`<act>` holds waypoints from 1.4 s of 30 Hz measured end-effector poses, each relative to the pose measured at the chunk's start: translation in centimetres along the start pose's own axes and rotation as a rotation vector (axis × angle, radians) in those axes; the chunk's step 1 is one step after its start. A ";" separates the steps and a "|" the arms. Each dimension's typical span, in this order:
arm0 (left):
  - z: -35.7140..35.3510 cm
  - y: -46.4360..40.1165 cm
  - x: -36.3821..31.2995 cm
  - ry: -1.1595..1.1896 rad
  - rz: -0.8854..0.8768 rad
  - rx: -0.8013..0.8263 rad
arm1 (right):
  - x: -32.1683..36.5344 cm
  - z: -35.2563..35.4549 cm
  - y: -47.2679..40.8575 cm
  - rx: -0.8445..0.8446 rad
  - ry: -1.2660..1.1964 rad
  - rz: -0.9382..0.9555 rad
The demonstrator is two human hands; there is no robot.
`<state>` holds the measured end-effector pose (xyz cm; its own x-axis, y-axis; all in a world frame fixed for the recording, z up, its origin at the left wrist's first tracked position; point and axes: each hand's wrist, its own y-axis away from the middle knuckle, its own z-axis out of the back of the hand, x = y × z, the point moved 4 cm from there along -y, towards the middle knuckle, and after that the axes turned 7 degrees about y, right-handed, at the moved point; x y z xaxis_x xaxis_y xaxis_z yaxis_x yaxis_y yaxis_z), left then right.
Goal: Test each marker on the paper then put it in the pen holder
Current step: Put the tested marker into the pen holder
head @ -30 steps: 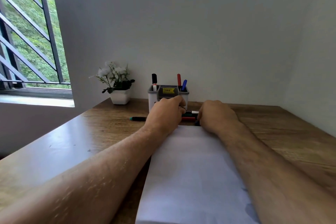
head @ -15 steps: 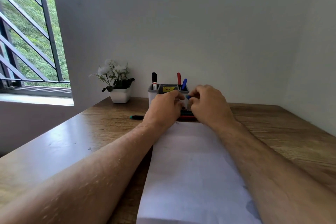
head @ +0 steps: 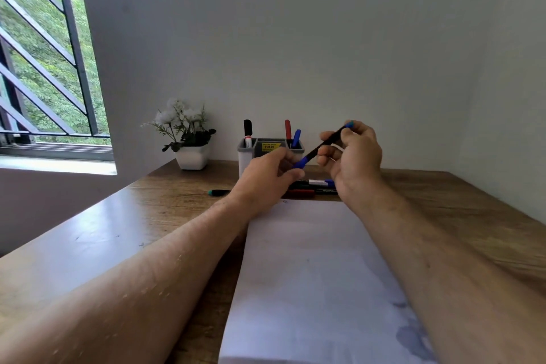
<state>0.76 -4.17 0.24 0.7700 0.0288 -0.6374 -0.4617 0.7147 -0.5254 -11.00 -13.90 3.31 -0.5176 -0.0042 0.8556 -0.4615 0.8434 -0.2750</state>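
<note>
A blue marker [head: 320, 145] with a black barrel is held aslant in the air in front of the pen holder. My right hand [head: 353, 156] grips its upper barrel, and my left hand [head: 270, 179] pinches its blue cap at the lower end. The grey pen holder [head: 245, 154] stands by the wall with a black, a red and a blue marker upright in it. Several markers [head: 313, 188] lie on the table between the holder and the white paper [head: 310, 275]. A green-capped marker [head: 218, 192] lies to the left, partly hidden by my left wrist.
A small white pot of white flowers [head: 189, 139] stands left of the holder near the wall. The wooden table [head: 103, 233] runs to walls at the back and right. A barred window [head: 44, 68] is on the left.
Both hands rose from the markers lying on the table. My right hand lifted the blue marker up and to the right, and my left hand took hold of its cap.
</note>
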 end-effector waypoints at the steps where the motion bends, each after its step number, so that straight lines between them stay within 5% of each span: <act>1: -0.1 0.1 0.0 0.009 -0.002 0.022 | 0.0 0.1 0.0 -0.007 -0.067 -0.037; 9: 1.6 -0.1 0.1 0.693 0.088 -0.133 | -0.2 1.4 0.2 0.044 0.070 -0.234; 14: 3.1 -0.1 0.7 0.961 0.104 -0.295 | -1.7 0.1 1.4 0.260 0.201 -0.454; 19: 2.7 0.0 0.4 0.870 0.077 -0.232 | -2.0 -0.5 1.8 0.417 0.462 -0.390; 30: 2.4 0.4 -0.8 0.758 0.024 -0.213 | -3.0 -1.3 2.8 0.565 0.524 -0.442; 42: 2.4 0.4 -1.6 0.832 0.014 -0.234 | -2.5 -1.3 2.0 0.505 0.488 -0.356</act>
<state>0.43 -2.29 2.40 0.2336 -0.5498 -0.8020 -0.6176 0.5531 -0.5591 -9.72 -11.51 1.14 0.0440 0.1067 0.9933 -0.8723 0.4887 -0.0139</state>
